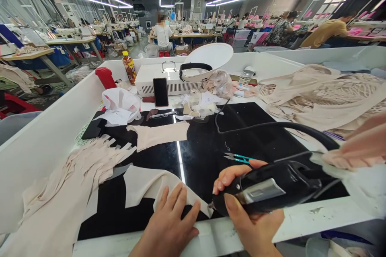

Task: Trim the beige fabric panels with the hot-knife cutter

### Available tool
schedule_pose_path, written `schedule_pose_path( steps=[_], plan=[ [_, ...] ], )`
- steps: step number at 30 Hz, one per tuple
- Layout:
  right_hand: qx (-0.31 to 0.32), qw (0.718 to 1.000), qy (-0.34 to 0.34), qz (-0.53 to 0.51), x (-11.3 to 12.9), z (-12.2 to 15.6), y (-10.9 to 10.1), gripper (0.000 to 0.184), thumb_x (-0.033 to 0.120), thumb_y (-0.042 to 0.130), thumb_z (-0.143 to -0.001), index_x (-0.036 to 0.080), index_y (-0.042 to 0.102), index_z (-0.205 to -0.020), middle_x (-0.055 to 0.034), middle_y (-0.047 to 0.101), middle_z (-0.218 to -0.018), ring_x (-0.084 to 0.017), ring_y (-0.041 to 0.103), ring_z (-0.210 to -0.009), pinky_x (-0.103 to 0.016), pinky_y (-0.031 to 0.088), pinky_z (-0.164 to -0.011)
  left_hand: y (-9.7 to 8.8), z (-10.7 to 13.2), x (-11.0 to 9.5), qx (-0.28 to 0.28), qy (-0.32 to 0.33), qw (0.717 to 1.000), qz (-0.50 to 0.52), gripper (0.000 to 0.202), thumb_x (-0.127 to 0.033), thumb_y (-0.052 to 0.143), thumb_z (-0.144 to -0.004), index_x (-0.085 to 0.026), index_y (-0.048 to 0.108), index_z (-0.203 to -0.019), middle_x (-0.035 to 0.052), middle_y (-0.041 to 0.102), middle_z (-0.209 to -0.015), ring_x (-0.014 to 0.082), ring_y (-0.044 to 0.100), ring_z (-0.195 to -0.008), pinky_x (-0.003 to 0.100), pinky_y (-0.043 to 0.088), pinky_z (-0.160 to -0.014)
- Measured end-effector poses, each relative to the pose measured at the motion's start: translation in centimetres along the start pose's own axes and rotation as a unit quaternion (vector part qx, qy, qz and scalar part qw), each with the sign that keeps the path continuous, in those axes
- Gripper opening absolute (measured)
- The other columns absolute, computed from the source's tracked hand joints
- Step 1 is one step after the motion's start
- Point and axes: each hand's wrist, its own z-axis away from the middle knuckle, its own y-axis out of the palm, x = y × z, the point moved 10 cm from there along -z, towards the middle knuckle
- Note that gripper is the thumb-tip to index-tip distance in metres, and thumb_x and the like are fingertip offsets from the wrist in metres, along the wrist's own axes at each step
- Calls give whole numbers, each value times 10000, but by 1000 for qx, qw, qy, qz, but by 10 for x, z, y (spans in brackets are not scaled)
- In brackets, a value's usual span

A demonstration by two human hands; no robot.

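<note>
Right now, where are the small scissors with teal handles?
In the head view, the teal scissors lie right of centre on the black surface, just beyond the right hand holding the black tool.

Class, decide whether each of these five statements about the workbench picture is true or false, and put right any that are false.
1. The right hand grips a black corded tool. True.
2. The left hand is raised clear of everything. False: its fingers rest on a beige fabric piece.
3. A phone stands upright in front of the white box. True.
4. The teal-handled snips lie on top of the white box. False: they lie on the black surface.
5. In this view, the yellow-capped bottle stands right of the phone. False: it stands left of it.
</note>
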Motion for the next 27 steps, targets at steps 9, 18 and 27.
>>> schedule_pose_path(
  steps=[9, 18, 27],
  plan=[
    [11, 1000, -5, 15, 4, 2, 3, 571, 24, 681, -846, 315, 456, -1282, 46, 658, -847, -143, 635, -635, -329, 522, -679, -11, 1, 13, 34, -31, 996, 74, 687, -339, 803, -886, -146, 504, -1474, 178, 665, -1325, 363, 666, -1220, 616, 581, -992],
    [16, 1000, 4, -2, 0, 7, 1, 441, 182, 728, -941, 290, 481, -1291, 39, 666, -860, -145, 642, -680, -334, 517, -739, -5, 5, 20, 66, -36, 990, 118, 600, -274, 795, -883, -205, 546, -1424, 153, 638, -1354, 359, 651, -1241, 630, 562, -1018],
    [5, 1000, -9, -10, 3, 8, 0, 447, 214, 750, -943, 288, 505, -1309, 27, 653, -876, -150, 637, -706, -303, 566, -680, -8, -3, 7, 54, -26, 997, 46, 587, -519, 718, -944, -234, 572, -1436, 151, 701, -1242, 388, 674, -1206, 667, 598, -912]
  ],
)
